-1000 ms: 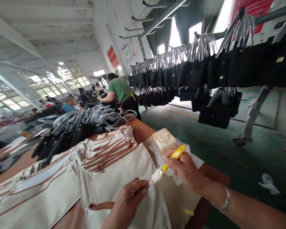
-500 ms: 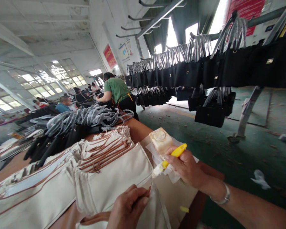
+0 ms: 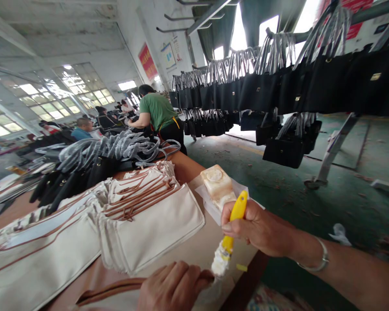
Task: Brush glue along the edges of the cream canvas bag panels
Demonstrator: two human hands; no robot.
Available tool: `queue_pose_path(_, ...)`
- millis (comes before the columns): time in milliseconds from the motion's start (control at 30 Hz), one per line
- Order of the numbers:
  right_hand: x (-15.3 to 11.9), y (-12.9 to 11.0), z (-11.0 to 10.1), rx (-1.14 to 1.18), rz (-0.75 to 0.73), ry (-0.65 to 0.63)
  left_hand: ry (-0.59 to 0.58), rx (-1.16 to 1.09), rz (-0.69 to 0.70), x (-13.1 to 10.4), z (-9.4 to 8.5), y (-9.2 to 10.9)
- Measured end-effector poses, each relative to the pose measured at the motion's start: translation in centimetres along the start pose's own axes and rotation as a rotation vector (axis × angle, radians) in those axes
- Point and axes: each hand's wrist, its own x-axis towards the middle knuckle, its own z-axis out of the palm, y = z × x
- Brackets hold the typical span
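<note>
We grip the yellow-handled brush (image 3: 236, 216) in our right hand (image 3: 256, 224), fingers closed round its handle, white-coated bristles pointing down. Our left hand (image 3: 171, 287) has its fingers closed on the brown trim (image 3: 112, 288) of a cream piece (image 3: 116, 301), low at the desk's near side. The bristles are at the trim's end, just beyond our left fingers; we cannot tell whether they touch it.

Past our right hand, a stained, whitish block-shaped container (image 3: 216, 179) sits on white paper (image 3: 243, 188). A yellow scrap (image 3: 241, 268) lies near the brush. Along the brown desk (image 3: 184, 166) lie overlapping cream panels (image 3: 162, 220) with brown straps, then black bags with wrapped handles (image 3: 110, 149).

Farther out, a person in a green shirt (image 3: 158, 110) bends forward. Black bags (image 3: 330, 86) hang on a wheeled rack (image 3: 332, 151) over the littered green floor (image 3: 376, 142); windows (image 3: 48, 103) light the far wall.
</note>
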Motion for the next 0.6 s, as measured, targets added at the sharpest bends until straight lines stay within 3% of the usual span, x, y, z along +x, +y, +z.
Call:
queue_pose_path(200, 0.4, 0.4, -0.5, -0.049, -0.108, 0.125, -0.012, -0.005, 0.027, -0.5, 0.5, -0.1)
queue_pose_path(333, 0.7, 1.3, 0.6, 0.034, 0.003, -0.024, -0.088, 0.019, 0.016, -0.8, 0.6, -0.2)
queue_pose_path(400, 0.5, 1.2, 0.6, 0.125, 0.015, -0.008, -0.117, 0.023, -0.007, -0.7, 0.4, -0.3)
queue_pose_path(500, -0.1, 0.0, -0.7, 0.215, -0.061, 0.201, -0.123, -0.035, -0.015, 0.7, -1.0, -0.4)
queue_pose_path(600, -0.6, -2.3, -2.7, 0.313, -0.182, 0.420, -0.098, -0.228, -0.021, 4.0, -4.3, -0.9)
